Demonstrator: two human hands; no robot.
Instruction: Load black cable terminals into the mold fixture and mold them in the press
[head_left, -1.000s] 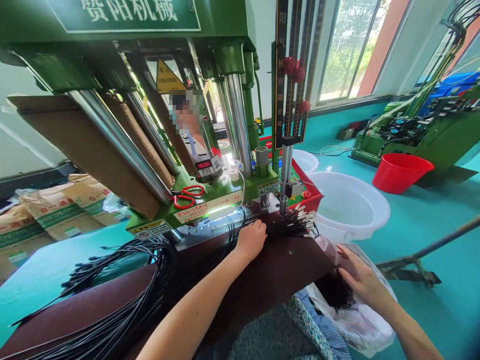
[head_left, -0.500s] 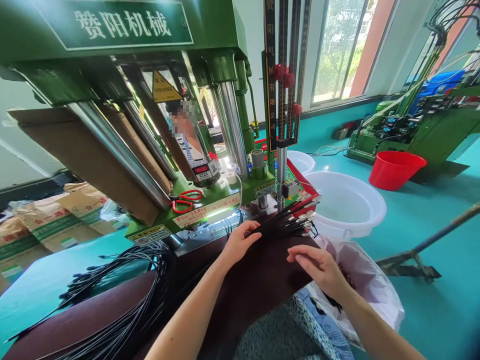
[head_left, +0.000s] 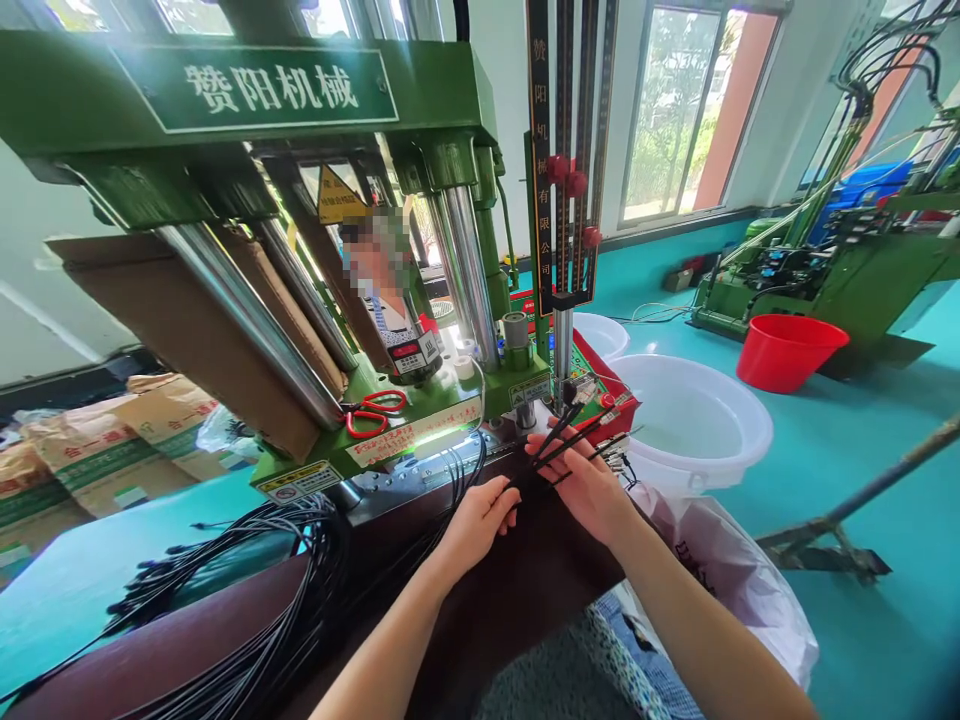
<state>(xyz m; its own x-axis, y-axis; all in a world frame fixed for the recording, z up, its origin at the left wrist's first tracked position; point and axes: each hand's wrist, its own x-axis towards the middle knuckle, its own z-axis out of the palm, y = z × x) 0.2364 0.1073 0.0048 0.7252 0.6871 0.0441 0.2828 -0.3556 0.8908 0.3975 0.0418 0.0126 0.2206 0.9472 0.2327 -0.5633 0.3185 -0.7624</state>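
The person's right hand (head_left: 585,490) grips a small bunch of thin black cables (head_left: 559,445) across its fingers, their metal-tipped ends fanning toward the upper right, just beside the machine's red-edged panel. The left hand (head_left: 476,522) is curled around the same strands, close to the right hand, above a dark brown work board (head_left: 525,590). A large loose coil of the cables lies at lower left, draped over the board's edge.

Beyond the hands stands a green vertical press machine (head_left: 255,90), with red-handled scissors (head_left: 375,413) on its base. A co-worker (head_left: 394,320) shows between its steel columns. To the right sit a round white plastic tub (head_left: 720,395), a red plastic bucket (head_left: 791,352) and, at lower right, a white plastic bag (head_left: 739,590). Brown woven sacks (head_left: 97,450) are piled at left.
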